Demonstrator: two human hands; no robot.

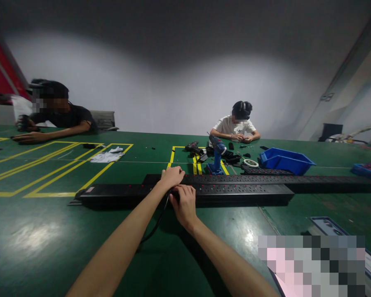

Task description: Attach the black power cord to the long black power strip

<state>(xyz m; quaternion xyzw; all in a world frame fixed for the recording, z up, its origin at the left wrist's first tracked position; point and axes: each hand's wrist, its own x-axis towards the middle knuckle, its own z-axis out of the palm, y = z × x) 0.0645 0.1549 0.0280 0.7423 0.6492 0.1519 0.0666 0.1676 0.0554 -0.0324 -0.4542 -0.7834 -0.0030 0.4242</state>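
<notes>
A green bench [49, 231] is spanning the room, with a person in dark clothing [78, 117] and a person in white [225, 125] sitting across it. A long rear power strip [327, 180] is lying just behind a shorter front power strip [247, 189], standing between it and a blue bin [299, 165] and an upright cordless drill [217, 156]; white papers [106, 156] are lying farther left. Near the front power strip's middle, the worker's left hand [172, 176] and right hand [184, 202] are resting close together, fingers partly curled, hiding whether they are gripping anything. A black cord [159, 222] is trailing from beneath them.
</notes>
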